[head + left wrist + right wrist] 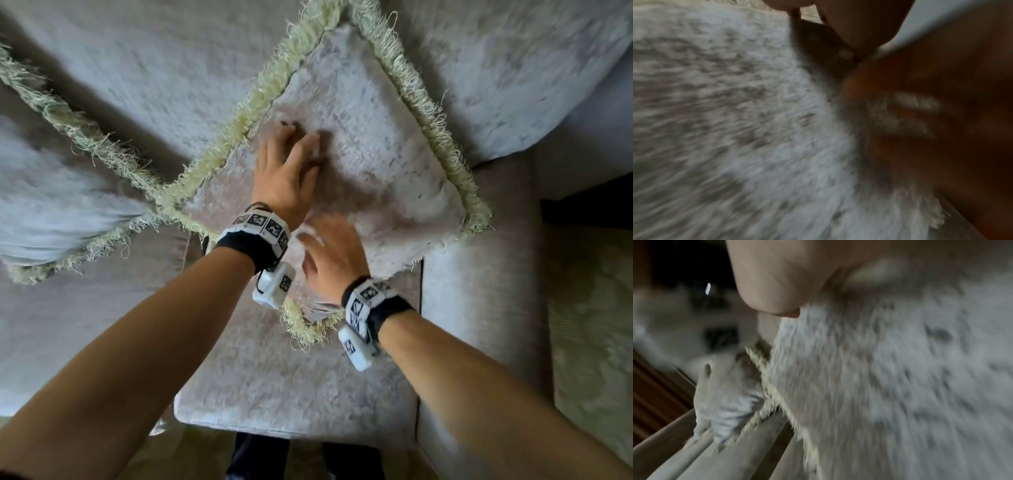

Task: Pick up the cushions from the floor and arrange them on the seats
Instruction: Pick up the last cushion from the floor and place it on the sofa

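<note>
A: Cushion (370, 164), square, set cornerwise on the seat (294, 383) of the sofa, one corner pointing up against the backrest (144, 89) and the lowest corner hanging toward the seat's front. Its face is a pale grey-beige plush with a short, brushed nap, mottled with darker flecks.

B: And the edging?

A: A shaggy fringe (424, 113) of pale yellow-green threads runs along all its sides, loose and frayed, with stray strands sticking out at the corners. From the right wrist the same fringe shows along the cushion's lower edge, where it overhangs the smooth seat piping.

B: What are the hands doing?

A: The left hand (286, 178) lies flat on the cushion's face, fingers straight and together, pressing into the pile; it holds nothing. The right hand (334, 255) is just below it, over the lower part of the cushion, fingers spread; it is motion-blurred, so whether it touches the fabric I cannot tell. It grips nothing.

B: Anything else on the sofa?

A: A second cushion (51, 219) at the left, the same fringe round it, its face a paler, bluish grey, blurred. The sofa's own upholstery is a similar soft, mottled plush, the armrest (479, 308) at the right smoother and boxy. Beyond it lies a pale green patterned carpet (592, 308).
</note>
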Motion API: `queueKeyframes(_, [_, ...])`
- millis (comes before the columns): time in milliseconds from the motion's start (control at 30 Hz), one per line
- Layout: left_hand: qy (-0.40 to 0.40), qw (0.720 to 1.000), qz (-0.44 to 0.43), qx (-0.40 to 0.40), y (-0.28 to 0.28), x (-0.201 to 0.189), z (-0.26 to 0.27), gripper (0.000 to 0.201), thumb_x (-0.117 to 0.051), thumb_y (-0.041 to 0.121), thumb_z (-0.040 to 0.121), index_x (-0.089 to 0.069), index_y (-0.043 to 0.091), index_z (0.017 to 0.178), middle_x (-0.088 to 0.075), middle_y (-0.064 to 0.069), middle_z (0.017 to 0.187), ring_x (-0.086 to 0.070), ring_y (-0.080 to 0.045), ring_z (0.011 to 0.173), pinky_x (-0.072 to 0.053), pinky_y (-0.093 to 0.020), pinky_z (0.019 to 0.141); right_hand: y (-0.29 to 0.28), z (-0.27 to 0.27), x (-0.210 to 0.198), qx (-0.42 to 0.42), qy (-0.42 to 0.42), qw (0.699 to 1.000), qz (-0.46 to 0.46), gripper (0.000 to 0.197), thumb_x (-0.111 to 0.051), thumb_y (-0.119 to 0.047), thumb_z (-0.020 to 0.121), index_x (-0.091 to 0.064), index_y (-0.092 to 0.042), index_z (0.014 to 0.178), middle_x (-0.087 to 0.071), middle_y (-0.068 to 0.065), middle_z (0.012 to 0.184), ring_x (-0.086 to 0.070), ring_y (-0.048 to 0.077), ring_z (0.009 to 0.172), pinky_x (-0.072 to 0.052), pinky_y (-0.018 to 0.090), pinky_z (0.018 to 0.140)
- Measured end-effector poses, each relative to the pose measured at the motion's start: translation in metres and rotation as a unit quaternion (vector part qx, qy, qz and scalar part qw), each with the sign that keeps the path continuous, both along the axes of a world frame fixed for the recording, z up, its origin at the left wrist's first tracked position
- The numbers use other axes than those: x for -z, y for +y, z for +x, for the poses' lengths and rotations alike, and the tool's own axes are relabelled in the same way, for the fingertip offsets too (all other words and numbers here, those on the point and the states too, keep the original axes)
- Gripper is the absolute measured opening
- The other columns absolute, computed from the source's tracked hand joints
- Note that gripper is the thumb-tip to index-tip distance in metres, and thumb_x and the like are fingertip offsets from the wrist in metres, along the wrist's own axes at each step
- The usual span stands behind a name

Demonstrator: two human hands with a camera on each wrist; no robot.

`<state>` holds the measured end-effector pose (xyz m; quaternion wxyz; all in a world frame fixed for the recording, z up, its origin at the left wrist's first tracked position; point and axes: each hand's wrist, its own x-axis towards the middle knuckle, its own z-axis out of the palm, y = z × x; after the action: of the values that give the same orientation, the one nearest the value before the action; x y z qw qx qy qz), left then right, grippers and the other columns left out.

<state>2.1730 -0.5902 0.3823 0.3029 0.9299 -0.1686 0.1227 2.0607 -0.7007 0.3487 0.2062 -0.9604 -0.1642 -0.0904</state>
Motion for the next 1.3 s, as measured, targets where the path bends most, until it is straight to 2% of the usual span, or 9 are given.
queueKeyframes(267, [0.182, 0.958, 0.222, -0.032, 0.073, 0.047, -0.036, 0.079, -0.037, 0.068, 0.09, 0.015, 0.048, 0.147, 0.025, 0.0, 0.158, 0.017, -0.027, 0.147, 0.007, -0.054, 0.114, -0.135, 0.003, 0.027, 0.204, 0.193, 0.944, -0.174, 0.079, -0.046, -0.062, 0.089, -0.003, -0.042, 0.153, 0.008, 0.005, 0.165, -0.002, 0.037, 0.15, -0.023, 0.072, 0.108])
queueKeyframes(333, [0.341, 0.908, 0.114, -0.214, 0.092, 0.053, -0.037, 0.074, -0.027, 0.071, 0.089, 0.017, 0.05, 0.145, 0.025, 0.002, 0.159, 0.019, -0.026, 0.147, 0.008, -0.057, 0.111, -0.15, -0.018, 0.033, 0.331, 0.336, 0.874, -0.118, 0.082, -0.041, -0.067, 0.089, 0.005, -0.041, 0.151, -0.008, 0.013, 0.162, -0.029, 0.042, 0.141, -0.04, 0.062, 0.101])
queueKeyframes(400, [0.418, 0.851, 0.053, -0.313, 0.105, 0.053, -0.036, 0.071, -0.022, 0.066, 0.091, 0.013, 0.044, 0.149, 0.018, -0.004, 0.161, 0.018, -0.029, 0.147, 0.005, -0.057, 0.114, -0.144, -0.024, 0.022, 0.398, 0.414, 0.813, -0.095, 0.071, -0.033, -0.064, 0.093, -0.032, -0.017, 0.145, -0.054, 0.021, 0.129, -0.057, 0.039, 0.112, -0.05, 0.048, 0.09])
queueKeyframes(567, [0.166, 0.964, 0.107, -0.179, 0.064, 0.02, -0.032, 0.071, -0.028, 0.056, 0.097, 0.009, 0.032, 0.152, 0.016, -0.007, 0.161, 0.01, -0.026, 0.149, 0.006, -0.049, 0.118, -0.066, -0.001, -0.012, 0.119, 0.207, 0.971, 0.011, 0.033, -0.042, -0.029, 0.101, -0.066, -0.01, 0.086, -0.055, 0.0, 0.063, -0.058, 0.021, 0.06, -0.052, 0.028, 0.057])
queueKeyframes(667, [0.104, 0.981, 0.162, -0.023, 0.035, 0.016, -0.033, 0.071, -0.028, 0.059, 0.096, 0.008, 0.035, 0.152, 0.02, -0.003, 0.159, 0.013, -0.027, 0.148, 0.004, -0.05, 0.119, -0.017, 0.03, -0.036, -0.01, -0.047, 0.999, 0.005, 0.04, -0.05, -0.026, 0.094, -0.058, -0.012, 0.131, -0.06, 0.012, 0.13, -0.055, 0.027, 0.121, -0.042, 0.042, 0.104])
queueKeyframes(833, [0.308, 0.928, 0.183, -0.1, 0.083, 0.046, -0.049, 0.075, -0.039, 0.054, 0.094, 0.013, 0.047, 0.148, 0.018, 0.002, 0.16, 0.008, -0.033, 0.147, -0.009, -0.056, 0.116, -0.091, 0.035, -0.004, 0.014, 0.156, 0.937, -0.311, 0.079, -0.041, -0.053, 0.095, 0.012, -0.04, 0.152, 0.036, -0.003, 0.157, 0.026, 0.024, 0.147, 0.002, 0.065, 0.114])
queueKeyframes(967, [0.542, 0.796, 0.183, -0.197, 0.159, 0.076, -0.062, 0.093, -0.046, 0.059, 0.078, -0.002, 0.03, 0.154, -0.005, -0.004, 0.163, -0.026, -0.042, 0.142, -0.028, -0.054, 0.114, -0.107, -0.02, 0.009, 0.192, 0.282, 0.917, -0.204, 0.095, -0.06, -0.038, 0.086, 0.004, -0.034, 0.155, 0.015, 0.006, 0.163, 0.0, 0.038, 0.15, -0.047, 0.054, 0.095])
queueKeyframes(1133, [0.503, 0.818, 0.187, -0.206, 0.163, 0.025, -0.075, 0.067, -0.053, 0.038, 0.092, -0.026, 0.02, 0.15, -0.042, -0.022, 0.146, -0.045, -0.044, 0.128, -0.038, -0.051, 0.106, -0.106, -0.046, -0.01, 0.181, 0.592, 0.774, -0.132, 0.024, -0.061, -0.026, 0.092, -0.054, -0.015, 0.113, -0.052, 0.02, 0.139, -0.054, 0.031, 0.118, -0.041, 0.038, 0.096])
queueKeyframes(1300, [0.463, 0.854, 0.115, -0.207, 0.131, -0.038, -0.055, 0.057, -0.054, 0.038, 0.093, -0.038, 0.018, 0.143, -0.046, -0.015, 0.145, -0.048, -0.038, 0.126, -0.042, -0.048, 0.103, -0.077, 0.001, -0.057, 0.205, 0.504, 0.836, -0.071, 0.026, -0.055, -0.039, 0.084, -0.057, -0.017, 0.097, -0.058, 0.006, 0.085, -0.058, 0.023, 0.074, -0.043, 0.026, 0.062])
